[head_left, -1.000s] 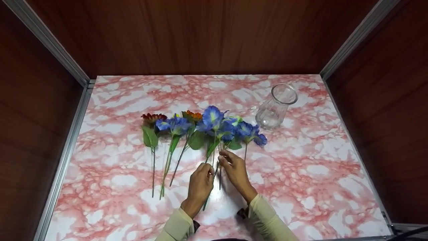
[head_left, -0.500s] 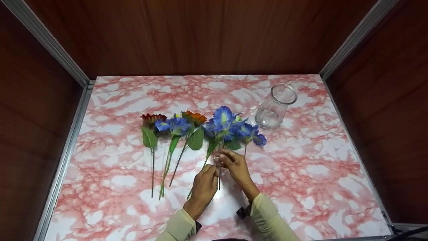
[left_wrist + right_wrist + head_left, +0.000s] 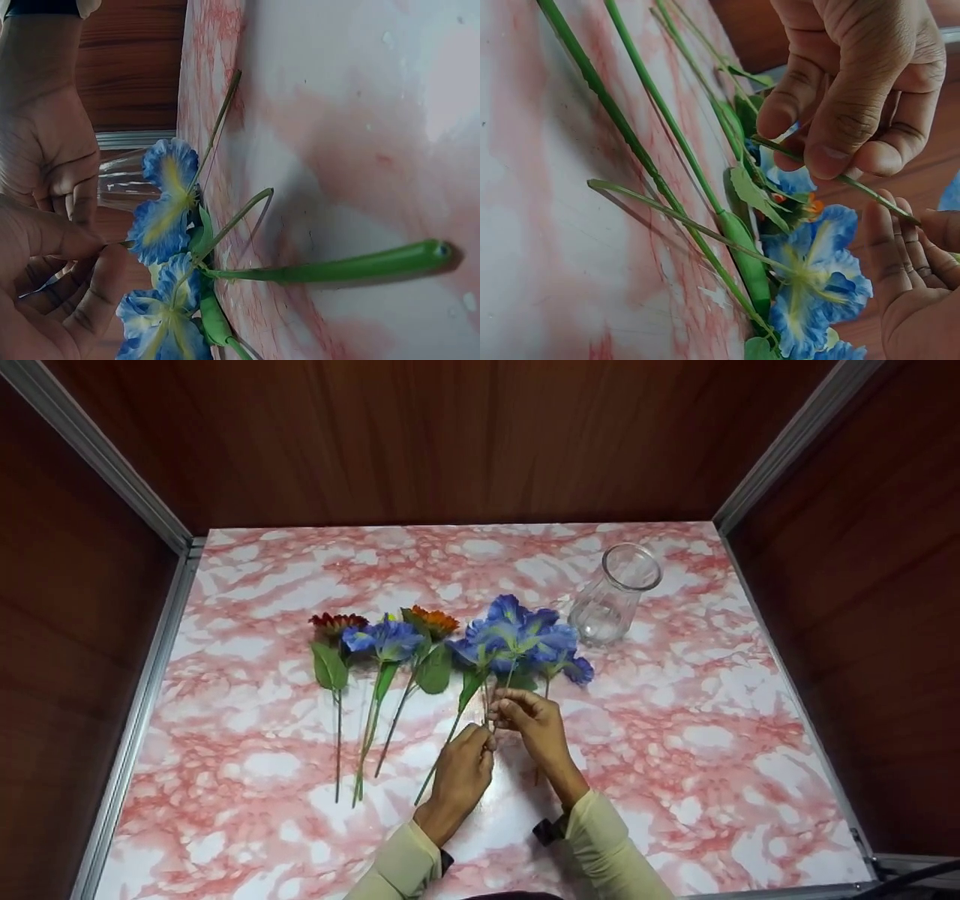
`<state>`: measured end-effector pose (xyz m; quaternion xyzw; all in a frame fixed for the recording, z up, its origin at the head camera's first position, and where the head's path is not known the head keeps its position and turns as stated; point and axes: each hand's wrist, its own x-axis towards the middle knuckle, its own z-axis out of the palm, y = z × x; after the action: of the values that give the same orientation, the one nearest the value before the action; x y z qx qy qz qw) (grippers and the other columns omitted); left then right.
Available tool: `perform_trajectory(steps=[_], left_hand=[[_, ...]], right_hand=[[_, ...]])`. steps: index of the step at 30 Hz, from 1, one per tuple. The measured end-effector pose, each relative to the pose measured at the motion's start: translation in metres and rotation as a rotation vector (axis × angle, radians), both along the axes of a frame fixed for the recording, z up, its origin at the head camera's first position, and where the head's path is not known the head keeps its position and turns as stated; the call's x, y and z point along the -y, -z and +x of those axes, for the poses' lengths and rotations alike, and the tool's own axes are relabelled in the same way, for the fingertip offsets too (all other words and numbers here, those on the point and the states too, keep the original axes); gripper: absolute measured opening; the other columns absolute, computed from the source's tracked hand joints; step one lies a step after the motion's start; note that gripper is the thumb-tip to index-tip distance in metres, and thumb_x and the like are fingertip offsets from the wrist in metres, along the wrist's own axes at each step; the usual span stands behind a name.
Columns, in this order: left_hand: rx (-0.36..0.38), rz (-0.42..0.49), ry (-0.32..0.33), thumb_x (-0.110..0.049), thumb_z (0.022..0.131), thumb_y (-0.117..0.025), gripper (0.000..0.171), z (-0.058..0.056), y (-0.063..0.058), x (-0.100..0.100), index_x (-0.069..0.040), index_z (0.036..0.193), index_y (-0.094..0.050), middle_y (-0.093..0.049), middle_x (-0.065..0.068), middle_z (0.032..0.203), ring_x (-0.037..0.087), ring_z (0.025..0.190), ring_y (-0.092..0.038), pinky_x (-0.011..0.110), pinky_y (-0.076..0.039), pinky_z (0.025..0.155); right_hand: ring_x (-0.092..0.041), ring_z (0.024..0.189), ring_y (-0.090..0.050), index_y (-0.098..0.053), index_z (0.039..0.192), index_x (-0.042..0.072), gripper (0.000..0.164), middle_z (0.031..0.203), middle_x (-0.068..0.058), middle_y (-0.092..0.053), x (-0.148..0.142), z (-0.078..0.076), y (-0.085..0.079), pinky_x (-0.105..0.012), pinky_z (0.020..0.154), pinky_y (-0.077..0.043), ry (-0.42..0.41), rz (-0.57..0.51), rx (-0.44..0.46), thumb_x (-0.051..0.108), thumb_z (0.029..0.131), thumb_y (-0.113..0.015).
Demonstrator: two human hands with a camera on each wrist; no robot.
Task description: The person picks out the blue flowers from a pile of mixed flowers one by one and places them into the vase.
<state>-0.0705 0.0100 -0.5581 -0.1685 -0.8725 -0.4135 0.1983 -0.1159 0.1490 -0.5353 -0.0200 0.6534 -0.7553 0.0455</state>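
Both hands hold one blue iris (image 3: 517, 639) by its thin green stem (image 3: 874, 196), its bloom raised over the other flowers. My left hand (image 3: 465, 769) pinches the lower stem between thumb and fingers, as the right wrist view shows. A little higher, my right hand (image 3: 538, 727) grips the same stem between thumb and fingertips. Under the held bloom lie more blue irises, one with its head (image 3: 577, 669) showing at the right. Farther left are another blue iris (image 3: 386, 641), an orange flower (image 3: 435, 620) and a dark red flower (image 3: 337, 622), stems toward me.
A clear glass vase (image 3: 615, 596) stands behind the flowers to the right, its mouth upward. The table (image 3: 712, 795) has a pink and white marbled top. Dark wood panels (image 3: 450, 442) with metal frame bars (image 3: 795, 442) enclose the back and sides.
The held iris bloom has swung to the right, over the irises on that side. My left hand has shifted slightly right, while the right hand keeps nearly the same place.
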Motion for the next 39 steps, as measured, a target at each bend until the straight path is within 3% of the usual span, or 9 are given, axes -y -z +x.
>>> perform_trajectory(steps=[13, 21, 27, 32, 39], left_hand=[[0.04, 0.001, -0.017, 0.006, 0.074, -0.065, 0.019, -0.006, 0.0, -0.005, -0.011, 0.074, -0.056, -0.055, -0.003, 0.07, 0.009, 0.058, -0.052, 0.022, -0.042, 0.051], [0.104, 0.032, 0.005, 0.002, 0.073, -0.071, 0.019, -0.012, -0.001, -0.008, -0.009, 0.074, -0.056, -0.057, 0.0, 0.07, 0.009, 0.06, -0.056, 0.022, -0.046, 0.054], [0.099, 0.068, 0.039, 0.002, 0.072, -0.074, 0.019, -0.02, -0.003, -0.015, -0.007, 0.075, -0.057, -0.059, 0.002, 0.07, 0.01, 0.06, -0.059, 0.02, -0.047, 0.054], [0.13, 0.075, 0.07, 0.001, 0.074, -0.073, 0.017, -0.028, -0.006, -0.023, -0.007, 0.077, -0.058, -0.059, 0.002, 0.072, 0.009, 0.062, -0.059, 0.021, -0.048, 0.056], [0.136, 0.087, 0.1, 0.001, 0.075, -0.072, 0.016, -0.036, -0.005, -0.03, -0.007, 0.076, -0.058, -0.06, 0.004, 0.072, 0.01, 0.063, -0.058, 0.021, -0.047, 0.057]], right_hand=[[-0.018, 0.078, -0.069, -0.054, 0.111, -0.024, 0.028, 0.092, -0.026, -0.068, -0.011, -0.004, -0.011, -0.035, 0.071, -0.057, 0.108, -0.053, -0.107, -0.003, 0.093, -0.056], [-0.032, 0.078, -0.069, -0.057, 0.109, -0.022, 0.026, 0.09, -0.029, -0.066, -0.03, -0.015, -0.028, -0.045, 0.072, -0.056, 0.245, -0.011, -0.188, -0.002, 0.092, -0.059], [-0.021, 0.075, -0.07, -0.054, 0.111, -0.024, 0.029, 0.09, -0.029, -0.066, -0.034, -0.016, -0.031, -0.034, 0.07, -0.057, 0.273, -0.027, -0.184, -0.001, 0.094, -0.058], [-0.026, 0.076, -0.07, -0.056, 0.11, -0.023, 0.027, 0.089, -0.024, -0.068, -0.039, -0.017, -0.032, -0.036, 0.069, -0.057, 0.295, -0.019, -0.197, -0.002, 0.093, -0.058], [-0.031, 0.078, -0.07, -0.055, 0.11, -0.024, 0.028, 0.093, -0.037, -0.062, -0.047, -0.018, -0.034, -0.036, 0.07, -0.057, 0.307, -0.027, -0.225, -0.002, 0.093, -0.058]])
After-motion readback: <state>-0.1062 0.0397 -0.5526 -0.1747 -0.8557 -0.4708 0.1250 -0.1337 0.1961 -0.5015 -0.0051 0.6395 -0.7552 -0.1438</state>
